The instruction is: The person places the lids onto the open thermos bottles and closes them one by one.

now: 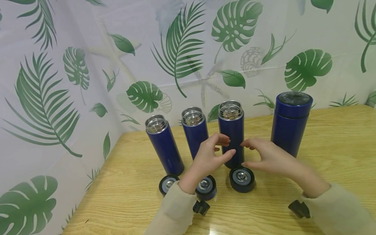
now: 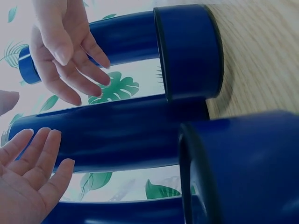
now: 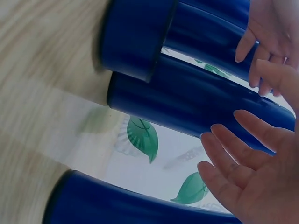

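Uncapped blue vacuum flask (image 1: 232, 129) seen upright, nearest to and left of the capped flask (image 1: 289, 130). Left hand (image 1: 208, 158) and right hand (image 1: 268, 157) loosely spread, nothing gripped. Stiff, slippery handling expected; mid-body best grasped.

Left hand (image 1: 209, 158) and right hand (image 1: 271, 157) flank an uncapped blue bottle (image 1: 231, 128) (a lid (image 1: 242, 181) lies before it).

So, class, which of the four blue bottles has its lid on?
The far-right bottle in the head view. Its dark-topped lid is in place; the other three bottles stand uncapped, bare metal necks showing.
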### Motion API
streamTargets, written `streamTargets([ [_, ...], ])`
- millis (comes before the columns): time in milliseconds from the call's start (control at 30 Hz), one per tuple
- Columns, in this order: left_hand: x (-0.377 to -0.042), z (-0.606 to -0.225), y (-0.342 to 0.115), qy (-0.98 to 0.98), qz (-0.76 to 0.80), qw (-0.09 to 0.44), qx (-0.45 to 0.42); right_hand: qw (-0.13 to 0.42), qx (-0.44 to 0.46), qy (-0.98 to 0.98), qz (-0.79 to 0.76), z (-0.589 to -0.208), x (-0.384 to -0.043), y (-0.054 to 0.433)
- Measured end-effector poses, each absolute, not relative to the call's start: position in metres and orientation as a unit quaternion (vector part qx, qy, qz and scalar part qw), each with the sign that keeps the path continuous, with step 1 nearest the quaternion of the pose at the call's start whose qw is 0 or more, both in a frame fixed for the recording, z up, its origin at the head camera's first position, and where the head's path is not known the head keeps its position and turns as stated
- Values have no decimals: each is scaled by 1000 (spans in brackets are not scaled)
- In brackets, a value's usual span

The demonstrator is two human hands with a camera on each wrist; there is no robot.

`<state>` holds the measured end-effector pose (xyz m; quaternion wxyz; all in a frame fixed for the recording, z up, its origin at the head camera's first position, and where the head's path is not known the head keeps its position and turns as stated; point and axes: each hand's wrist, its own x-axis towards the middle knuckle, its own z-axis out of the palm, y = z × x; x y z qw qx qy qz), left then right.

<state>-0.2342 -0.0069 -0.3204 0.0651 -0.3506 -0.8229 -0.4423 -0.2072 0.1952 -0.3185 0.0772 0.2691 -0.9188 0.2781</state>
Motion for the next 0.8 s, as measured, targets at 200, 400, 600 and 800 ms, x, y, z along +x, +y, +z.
streamTargets([
  [200,-234,-321,-7,-826,-433,67,-354,47,276,-920,274,-324,-208,193],
  [400,-233,-321,-7,-829,-428,64,-354,12,276,-925,262,-327,-207,190],
  [600,-233,-320,-7,-830,-424,66,-355,-34,258,-932,254,-328,-206,186],
  [800,-233,-320,-7,-831,-422,67,-357,-51,261,-934,240,-334,-207,184],
])
